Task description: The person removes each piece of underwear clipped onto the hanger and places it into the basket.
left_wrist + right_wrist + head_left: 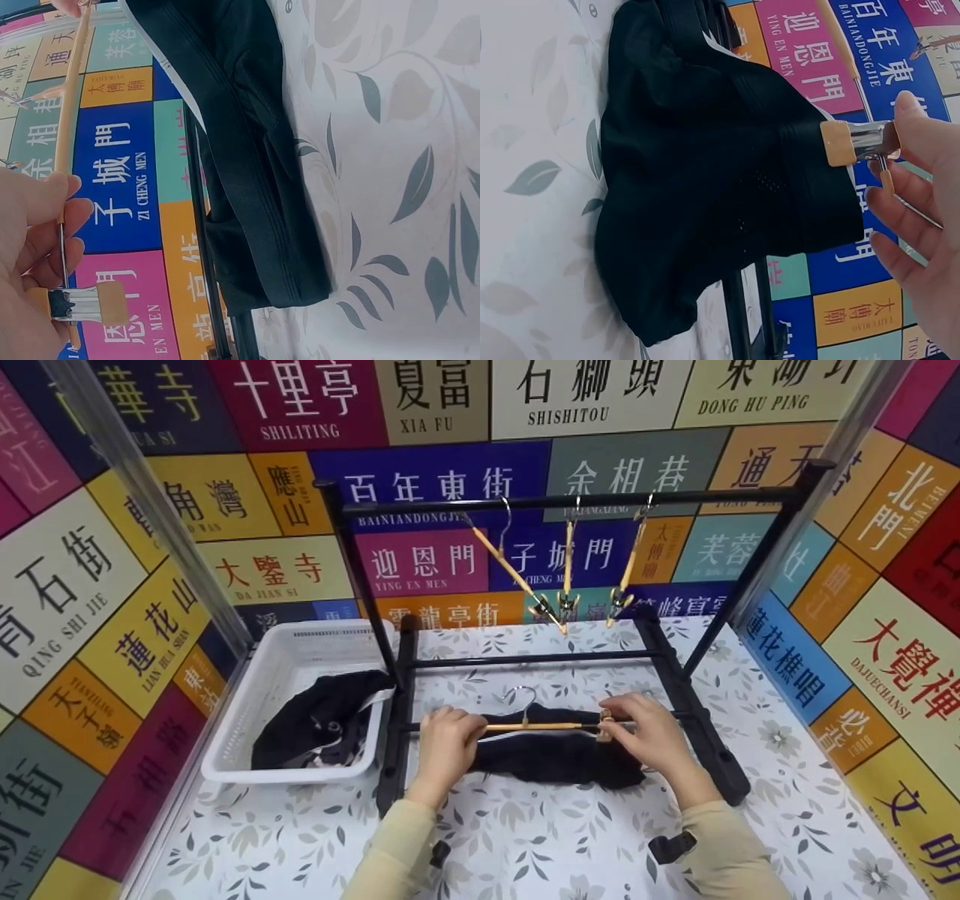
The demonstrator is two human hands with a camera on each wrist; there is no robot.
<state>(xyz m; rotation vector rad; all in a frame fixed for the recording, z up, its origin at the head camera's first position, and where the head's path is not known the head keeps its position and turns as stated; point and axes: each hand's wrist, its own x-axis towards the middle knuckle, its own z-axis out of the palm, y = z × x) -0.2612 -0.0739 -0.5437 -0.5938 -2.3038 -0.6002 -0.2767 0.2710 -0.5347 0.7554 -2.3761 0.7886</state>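
A wooden clip hanger [551,727] with a metal hook is held level above the table. My left hand [450,746] grips one end of its bar; in the left wrist view a loose clip [88,303] sits beside those fingers. At the other end, my right hand [649,735] pinches a metal clip [861,142] with thumb and fingers. That clip's padded end lies on the waistband of a black garment [562,757]. In the left wrist view the garment's near end hangs apart from the left clip.
A black rack [420,505] stands at the back, with several wooden hangers [568,562] hooked on its top bar. At the left, a white basket [225,727] holds dark cloth [330,712]. Patterned walls enclose the floral-covered table [525,840].
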